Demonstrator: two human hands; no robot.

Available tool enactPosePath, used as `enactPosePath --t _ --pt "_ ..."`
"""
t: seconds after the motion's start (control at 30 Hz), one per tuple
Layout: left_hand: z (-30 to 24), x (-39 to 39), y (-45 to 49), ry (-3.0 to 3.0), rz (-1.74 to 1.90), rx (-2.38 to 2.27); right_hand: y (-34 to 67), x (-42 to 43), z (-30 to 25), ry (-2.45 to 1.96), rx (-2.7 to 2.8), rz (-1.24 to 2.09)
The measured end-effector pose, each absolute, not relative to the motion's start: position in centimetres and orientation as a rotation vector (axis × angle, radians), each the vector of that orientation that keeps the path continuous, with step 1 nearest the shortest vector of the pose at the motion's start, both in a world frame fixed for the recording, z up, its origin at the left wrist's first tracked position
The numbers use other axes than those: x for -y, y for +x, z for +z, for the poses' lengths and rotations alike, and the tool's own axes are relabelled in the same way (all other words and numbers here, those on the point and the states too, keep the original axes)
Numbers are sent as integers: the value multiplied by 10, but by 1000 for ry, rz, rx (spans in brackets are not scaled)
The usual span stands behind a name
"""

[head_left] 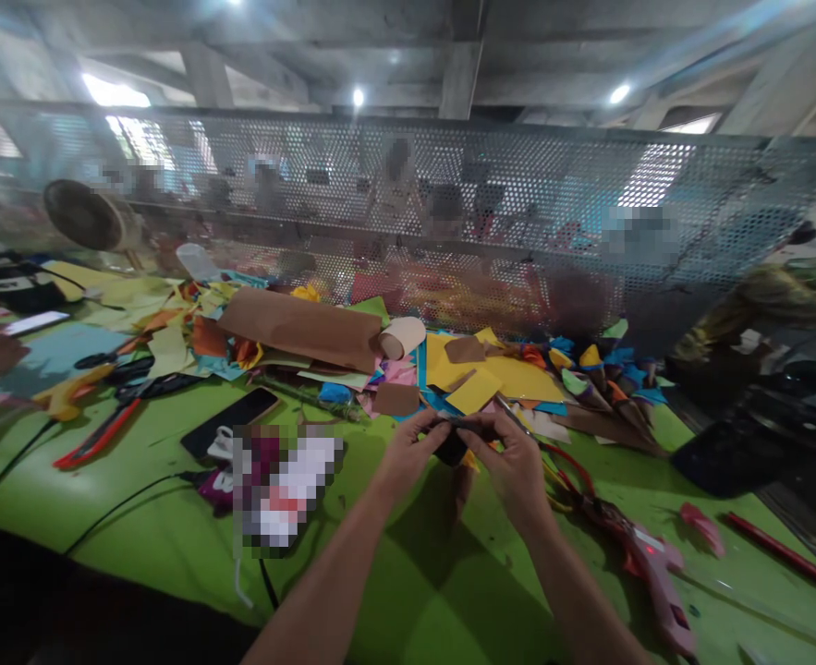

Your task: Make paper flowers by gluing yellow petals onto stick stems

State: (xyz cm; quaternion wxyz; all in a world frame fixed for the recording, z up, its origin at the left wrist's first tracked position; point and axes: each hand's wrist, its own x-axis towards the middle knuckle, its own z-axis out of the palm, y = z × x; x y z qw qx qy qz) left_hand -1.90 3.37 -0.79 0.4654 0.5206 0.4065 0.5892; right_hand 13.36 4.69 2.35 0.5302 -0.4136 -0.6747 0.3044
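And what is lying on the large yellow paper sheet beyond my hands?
A brown paper piece and a smaller yellow paper piece; what they cover cannot be seen.

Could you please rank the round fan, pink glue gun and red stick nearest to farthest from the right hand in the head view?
1. Pink glue gun, right of the right hand
2. Red stick, farther right
3. Round fan, far back left

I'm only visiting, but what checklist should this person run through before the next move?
1. Left fingers on the dark piece: ok.
2. Right fingers on it too: ok.
3. Whole outline of the dark piece visible: not ok, fingers cover part.
4. Pink glue gun lying apart from the right forearm: ok.
5. Glue gun hot: cannot tell; a red light shows on it.
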Motion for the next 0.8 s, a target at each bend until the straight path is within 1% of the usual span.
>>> enactPosePath --t 0.33,0.57,0.8 --pt "-2 -32 -17 1288 1481 -1034 134 -47 21 -986 1625 666" --pt "2 -32 -18 1281 1513 -1035 134 -47 26 -955 1633 736" --pt "-4 -33 -17 1312 1518 -1062 135 -49 20 -962 1665 621"
